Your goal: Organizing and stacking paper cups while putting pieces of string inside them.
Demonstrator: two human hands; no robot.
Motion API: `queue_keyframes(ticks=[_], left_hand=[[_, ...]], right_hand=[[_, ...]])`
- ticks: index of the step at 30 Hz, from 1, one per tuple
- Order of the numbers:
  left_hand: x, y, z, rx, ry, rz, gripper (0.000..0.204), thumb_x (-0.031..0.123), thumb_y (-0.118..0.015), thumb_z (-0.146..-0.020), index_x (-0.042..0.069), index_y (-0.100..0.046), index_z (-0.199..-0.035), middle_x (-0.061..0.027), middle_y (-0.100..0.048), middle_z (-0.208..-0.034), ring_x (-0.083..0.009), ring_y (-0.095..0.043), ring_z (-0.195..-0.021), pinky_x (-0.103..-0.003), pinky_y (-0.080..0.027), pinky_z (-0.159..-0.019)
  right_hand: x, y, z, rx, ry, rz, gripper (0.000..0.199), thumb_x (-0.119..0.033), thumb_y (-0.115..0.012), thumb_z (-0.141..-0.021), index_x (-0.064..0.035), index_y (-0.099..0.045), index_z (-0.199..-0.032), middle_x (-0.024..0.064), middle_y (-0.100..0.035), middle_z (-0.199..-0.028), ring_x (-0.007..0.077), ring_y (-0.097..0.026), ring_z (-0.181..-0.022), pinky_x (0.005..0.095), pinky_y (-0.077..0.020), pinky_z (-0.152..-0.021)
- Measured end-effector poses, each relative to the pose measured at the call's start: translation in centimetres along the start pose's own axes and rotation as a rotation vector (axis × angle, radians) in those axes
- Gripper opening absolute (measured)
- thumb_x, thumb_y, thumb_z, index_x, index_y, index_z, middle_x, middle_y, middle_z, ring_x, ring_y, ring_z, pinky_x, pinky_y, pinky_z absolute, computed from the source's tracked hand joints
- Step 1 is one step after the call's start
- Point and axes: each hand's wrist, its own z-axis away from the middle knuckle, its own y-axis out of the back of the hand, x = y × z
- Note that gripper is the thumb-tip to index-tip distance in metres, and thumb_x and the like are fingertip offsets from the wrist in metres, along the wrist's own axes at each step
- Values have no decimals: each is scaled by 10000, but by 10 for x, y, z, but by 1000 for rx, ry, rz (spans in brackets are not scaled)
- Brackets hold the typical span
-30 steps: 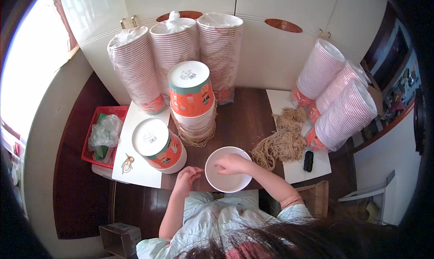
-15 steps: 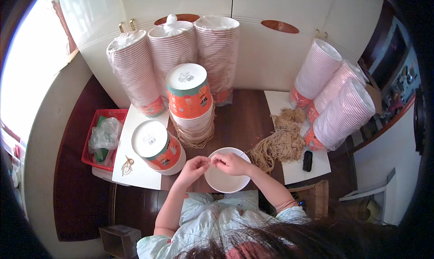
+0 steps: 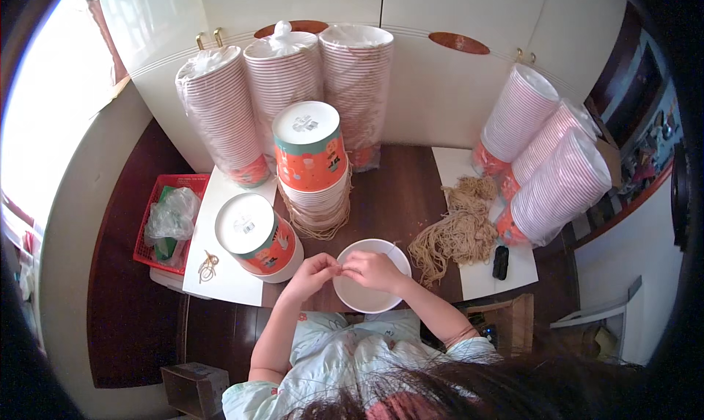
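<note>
A white paper bucket (image 3: 367, 298) stands open end up at the table's near edge, right in front of me. Over its left rim my left hand (image 3: 312, 275) and my right hand (image 3: 374, 270) meet, fingertips pinched together. What lies between them is too small to make out. A thin light strand crosses the bucket's right rim beside a small knot-like bit. To the right lies a loose heap of tan cord (image 3: 462, 237). An upside-down orange paper bucket (image 3: 273, 248) stands by my left hand, its white base (image 3: 246, 223) uppermost.
Behind, a taller stack of orange buckets (image 3: 314, 167) has cord loops hanging round it. Plastic-wrapped bucket stacks (image 3: 216, 112) stand back left, others (image 3: 563, 189) lean at right. A black object (image 3: 501, 263) and cord pieces (image 3: 208, 267) lie on white boards; a red basket (image 3: 152, 222) holds plastic bags.
My hands stay pinched together over the bucket, with only a slight shift of the fingers. The whole view has moved a little; the other things stand as before.
</note>
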Motion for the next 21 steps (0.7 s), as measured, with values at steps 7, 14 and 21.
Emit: queue_keyframes(ticks=[7,14,21], left_hand=[[-6,11,1,30,61,42,47,57,-505,-826,14,-499,-844,-26,-555,-782,-101,-538,-765,-227,-438,-704],[-6,13,3,99,13,19,50,48,-543,-808,26,-501,-824,-18,-557,-761,-91,-536,-693,-215,-440,-644],[0,11,7,87,5,-102,110,-1,-571,-772,21,-479,-828,-15,-555,-745,-67,-533,-689,-184,-424,-583]], right_hand=[[-14,2,1,48,-30,-19,93,-192,-598,-726,-101,-612,-741,17,-574,-790,200,-579,-677,319,-471,-566],[-38,-15,7,24,141,75,98,-214,-608,-727,-117,-618,-724,12,-558,-757,184,-577,-654,312,-463,-538],[-26,-16,0,205,-101,104,142,-265,-613,-730,-124,-619,-748,17,-552,-751,207,-579,-695,338,-475,-571]])
